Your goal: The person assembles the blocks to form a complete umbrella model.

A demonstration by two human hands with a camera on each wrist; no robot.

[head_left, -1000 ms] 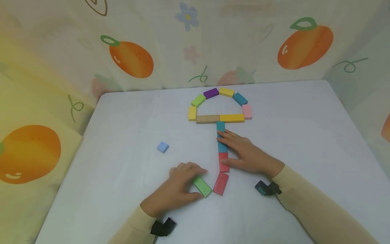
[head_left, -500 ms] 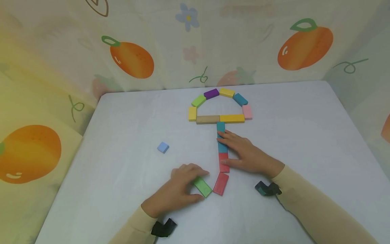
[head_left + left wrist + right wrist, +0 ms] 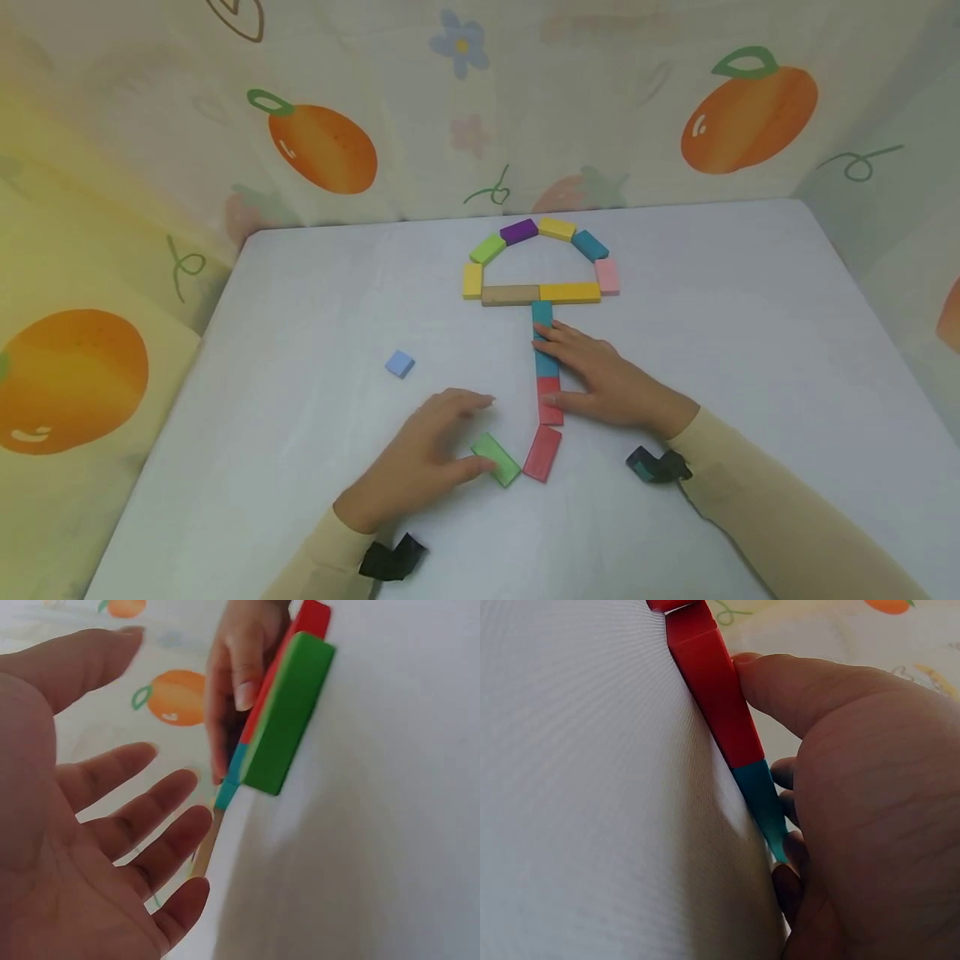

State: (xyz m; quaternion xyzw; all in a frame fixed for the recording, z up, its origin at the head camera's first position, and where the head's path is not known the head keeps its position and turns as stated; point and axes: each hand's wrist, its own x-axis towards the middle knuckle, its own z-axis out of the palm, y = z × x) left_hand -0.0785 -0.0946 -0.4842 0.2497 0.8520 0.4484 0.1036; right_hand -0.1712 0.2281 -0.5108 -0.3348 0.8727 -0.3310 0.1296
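Observation:
My left hand (image 3: 411, 467) hovers beside a green block (image 3: 497, 460), fingers spread and holding nothing; in the left wrist view the green block (image 3: 291, 716) stands apart from the fingertips. The green block's corner meets a tilted red block (image 3: 542, 453). My right hand (image 3: 609, 379) rests on the straight column, its thumb on the upper red block (image 3: 550, 392) and its fingers over the teal blocks (image 3: 547, 363). In the right wrist view the thumb tip touches the top of the red block (image 3: 718, 690), and the other fingers lie along the teal block (image 3: 759, 796).
Above the column lie a tan block (image 3: 510, 295) and a yellow-orange block (image 3: 570, 292). An arch of several coloured blocks, including a purple one (image 3: 519, 232), curves over them. A small light-blue block (image 3: 400, 363) lies left on the white table (image 3: 300, 333). Patterned cloth (image 3: 420, 125) hangs behind.
My left hand has let go of the green block and drawn back to the left, its fingers spreading. The green block stays in place. My right hand has not moved.

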